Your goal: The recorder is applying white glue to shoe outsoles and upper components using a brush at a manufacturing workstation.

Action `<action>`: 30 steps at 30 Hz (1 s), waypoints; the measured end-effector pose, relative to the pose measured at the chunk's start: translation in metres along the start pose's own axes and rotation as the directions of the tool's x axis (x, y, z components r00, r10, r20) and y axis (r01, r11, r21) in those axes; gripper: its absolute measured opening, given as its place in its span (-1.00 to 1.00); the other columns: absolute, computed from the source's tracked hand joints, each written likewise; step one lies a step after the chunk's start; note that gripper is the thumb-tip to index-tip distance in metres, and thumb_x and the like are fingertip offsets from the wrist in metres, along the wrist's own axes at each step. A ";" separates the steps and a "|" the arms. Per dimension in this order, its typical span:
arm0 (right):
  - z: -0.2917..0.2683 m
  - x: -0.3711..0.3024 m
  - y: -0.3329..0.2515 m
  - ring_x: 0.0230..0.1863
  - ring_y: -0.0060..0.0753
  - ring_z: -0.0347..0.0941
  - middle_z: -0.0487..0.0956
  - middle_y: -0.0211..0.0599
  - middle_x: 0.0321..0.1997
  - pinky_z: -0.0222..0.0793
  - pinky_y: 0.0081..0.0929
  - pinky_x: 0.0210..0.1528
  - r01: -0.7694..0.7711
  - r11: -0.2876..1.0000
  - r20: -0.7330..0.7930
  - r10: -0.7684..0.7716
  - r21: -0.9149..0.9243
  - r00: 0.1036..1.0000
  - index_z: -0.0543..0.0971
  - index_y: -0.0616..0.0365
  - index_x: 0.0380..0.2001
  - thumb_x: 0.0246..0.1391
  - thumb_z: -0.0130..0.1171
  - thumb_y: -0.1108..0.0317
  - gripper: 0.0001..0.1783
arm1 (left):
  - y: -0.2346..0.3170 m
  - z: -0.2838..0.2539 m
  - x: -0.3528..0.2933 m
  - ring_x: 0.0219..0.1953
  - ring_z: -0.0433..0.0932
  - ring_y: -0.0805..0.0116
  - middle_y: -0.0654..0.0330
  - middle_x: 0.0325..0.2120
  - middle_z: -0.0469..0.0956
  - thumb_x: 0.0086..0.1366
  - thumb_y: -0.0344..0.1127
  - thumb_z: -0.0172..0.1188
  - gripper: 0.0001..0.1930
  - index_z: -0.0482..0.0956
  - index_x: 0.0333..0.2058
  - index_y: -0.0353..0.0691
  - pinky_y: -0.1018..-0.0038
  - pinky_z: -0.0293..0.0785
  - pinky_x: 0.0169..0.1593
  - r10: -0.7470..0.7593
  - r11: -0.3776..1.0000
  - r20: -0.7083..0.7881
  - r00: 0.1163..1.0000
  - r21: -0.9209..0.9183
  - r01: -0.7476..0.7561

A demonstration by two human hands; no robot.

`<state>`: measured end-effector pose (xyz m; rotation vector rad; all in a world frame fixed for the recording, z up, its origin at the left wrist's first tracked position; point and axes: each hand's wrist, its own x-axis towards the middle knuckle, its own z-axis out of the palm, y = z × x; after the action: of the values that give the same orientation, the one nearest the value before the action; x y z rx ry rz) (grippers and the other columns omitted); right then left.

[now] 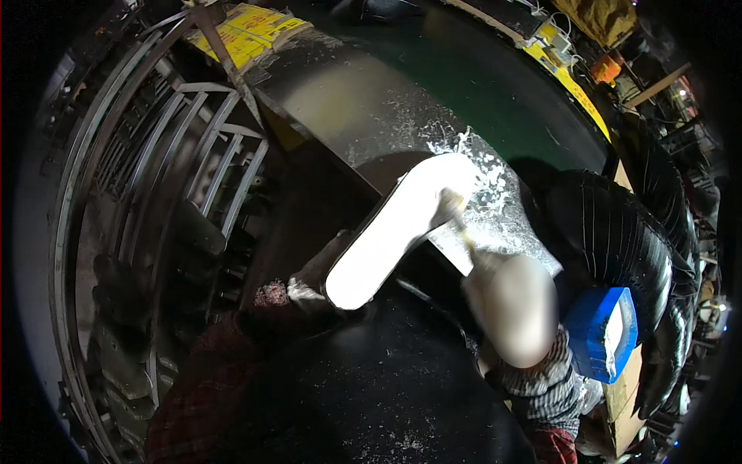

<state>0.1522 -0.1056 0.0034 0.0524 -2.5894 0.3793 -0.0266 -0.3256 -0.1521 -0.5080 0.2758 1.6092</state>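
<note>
A long, white, sole-shaped piece (pixel 402 232) lies slantwise in front of me, one rounded end over the table edge. It is so bright that its surface detail is lost. At its lower left edge my left hand (pixel 311 274) closes on the piece, with the fingers partly hidden and white smears near the cuff. My right hand (pixel 510 309), blurred and pale, grips the handle of a brush (pixel 450 205). The bristles rest on the upper right part of the white piece. A dark apron (pixel 348 387) with white specks covers my front.
White splatters mark the worktable (pixel 371 108). At right stands a blue tub (pixel 591 332) with white material in it, beside shiny black padded material (pixel 610 224). Metal racks (pixel 224 155) fill the left side. Yellow printed packs (pixel 251 35) lie at the far left.
</note>
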 end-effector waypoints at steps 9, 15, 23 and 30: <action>0.003 -0.008 0.051 -0.34 -0.19 0.51 0.51 -0.18 -0.34 0.47 -0.41 -0.34 -0.243 0.951 0.009 0.246 0.194 0.969 0.53 0.11 -0.05 -0.15 0.28 0.59 -0.51 | -0.002 0.012 0.002 -0.14 0.61 0.27 0.11 -0.12 0.58 0.39 -0.01 0.00 -0.53 0.41 0.09 -0.25 0.32 0.61 -0.08 -0.010 0.996 0.132 0.991 0.089 -0.002; -0.021 -0.003 0.032 -0.32 -0.18 0.52 0.55 -0.17 -0.35 0.48 -0.38 -0.25 -0.078 0.964 -0.144 0.118 0.256 0.983 0.56 0.23 -0.24 -0.08 0.32 0.52 -0.73 | 0.001 0.029 -0.019 -0.25 0.64 0.12 0.04 -0.15 0.58 0.40 0.07 -0.09 -0.46 0.32 0.13 -0.25 0.08 0.65 -0.23 -0.129 0.933 0.291 0.948 0.360 0.017; -0.003 0.046 0.031 -0.37 -0.21 0.50 0.53 -0.17 -0.32 0.45 -0.39 -0.42 0.184 0.983 0.032 -0.184 0.011 0.982 0.54 0.15 -0.10 -0.06 0.25 0.47 -0.63 | 0.004 0.107 -0.003 -0.31 0.63 0.38 0.20 -0.23 0.60 0.40 -0.03 -0.02 -0.62 0.45 0.00 -0.18 0.39 0.65 -0.41 0.340 0.773 -0.034 0.940 0.580 -0.259; -0.045 0.038 -0.021 -0.43 -0.31 0.52 0.53 -0.33 -0.40 0.44 -0.41 -0.50 0.115 0.975 0.100 -0.136 0.189 0.986 0.59 0.02 -0.20 -0.09 0.30 0.32 -0.69 | 0.087 0.138 0.054 0.13 0.40 0.22 0.07 0.16 0.30 0.43 -0.22 -0.07 -0.57 0.21 0.21 -0.23 0.40 0.62 -0.04 0.322 0.626 0.263 0.910 0.662 -0.413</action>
<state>0.1433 -0.1121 0.0650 0.3092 -2.6365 0.5811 -0.1360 -0.2231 -0.0686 0.2748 0.9204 1.7601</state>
